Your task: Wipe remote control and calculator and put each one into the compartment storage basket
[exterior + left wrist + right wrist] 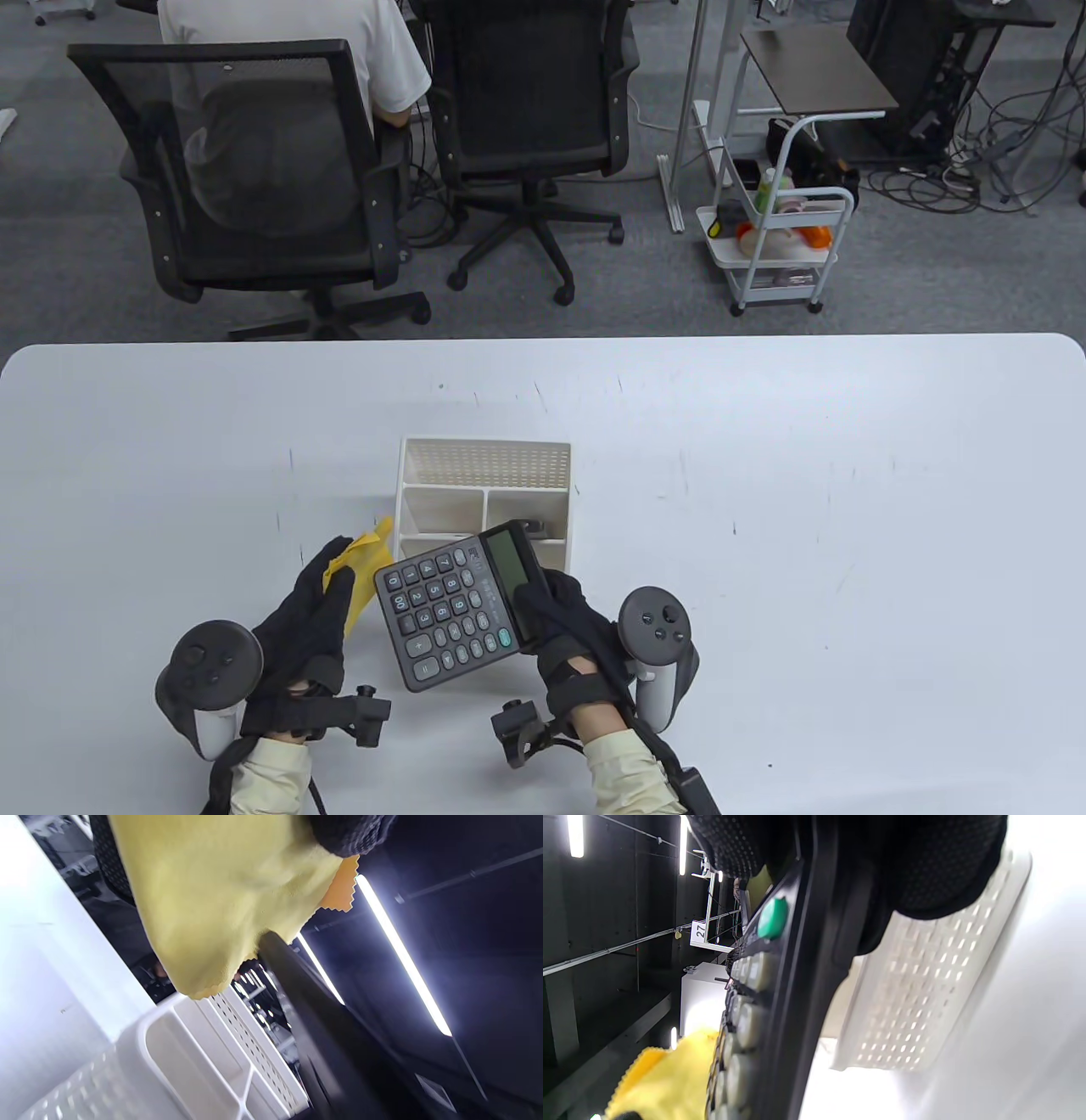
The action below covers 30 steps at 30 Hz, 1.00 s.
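Both hands busy: R hand grips calculator, display end twd basket; L hand holds yellow cloth. Remote mostly hidden.

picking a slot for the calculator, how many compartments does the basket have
3 visible: a long one at the back of the basket, two side by side in front. Any nearer ones are hidden by the calculator.

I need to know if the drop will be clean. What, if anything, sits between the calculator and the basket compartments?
Nothing visible. The right hand holds the calculator lifted at the storage basket's near edge; the cloth in the left hand lies off to the calculator's left. A dark object already lies in the right middle compartment.
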Available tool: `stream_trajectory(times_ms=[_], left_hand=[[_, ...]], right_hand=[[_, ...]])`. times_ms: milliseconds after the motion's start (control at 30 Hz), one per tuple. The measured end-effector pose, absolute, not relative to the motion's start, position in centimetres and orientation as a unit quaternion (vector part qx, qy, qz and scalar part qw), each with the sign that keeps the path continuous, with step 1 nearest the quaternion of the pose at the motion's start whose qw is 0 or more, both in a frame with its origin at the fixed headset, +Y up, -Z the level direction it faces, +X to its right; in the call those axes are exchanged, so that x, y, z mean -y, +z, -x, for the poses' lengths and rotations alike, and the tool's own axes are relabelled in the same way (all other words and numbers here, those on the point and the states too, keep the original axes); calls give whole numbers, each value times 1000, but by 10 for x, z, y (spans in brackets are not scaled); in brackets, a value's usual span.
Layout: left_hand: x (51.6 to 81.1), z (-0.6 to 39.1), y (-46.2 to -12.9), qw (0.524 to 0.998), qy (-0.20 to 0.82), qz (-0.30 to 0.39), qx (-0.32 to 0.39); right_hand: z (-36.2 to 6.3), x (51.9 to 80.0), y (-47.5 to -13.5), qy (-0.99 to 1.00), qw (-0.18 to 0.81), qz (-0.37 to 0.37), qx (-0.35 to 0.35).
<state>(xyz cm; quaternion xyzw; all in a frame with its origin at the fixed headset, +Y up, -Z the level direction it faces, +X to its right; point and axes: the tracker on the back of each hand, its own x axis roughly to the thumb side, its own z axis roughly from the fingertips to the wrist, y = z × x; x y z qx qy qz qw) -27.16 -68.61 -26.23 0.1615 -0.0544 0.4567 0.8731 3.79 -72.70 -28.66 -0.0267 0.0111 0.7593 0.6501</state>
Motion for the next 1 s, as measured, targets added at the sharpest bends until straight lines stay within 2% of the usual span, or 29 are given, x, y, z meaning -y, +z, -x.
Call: stream_trajectory(times_ms=[100, 300, 567, 767, 1000], left_hand=[[684, 255, -259, 894, 407, -161, 91], [680, 221, -249, 942, 210, -201, 167], [686, 193, -240, 933, 129, -186, 281], [692, 182, -236, 935, 57, -172, 305], [686, 178, -231, 931, 0, -222, 291]], right_hand=[[-41, 725, -284, 764, 644, 34, 5], [-48, 725, -280, 754, 655, 37, 28], [-50, 726, -277, 732, 680, 28, 30], [-57, 726, -278, 706, 706, 38, 40], [-59, 724, -279, 687, 725, 22, 39]])
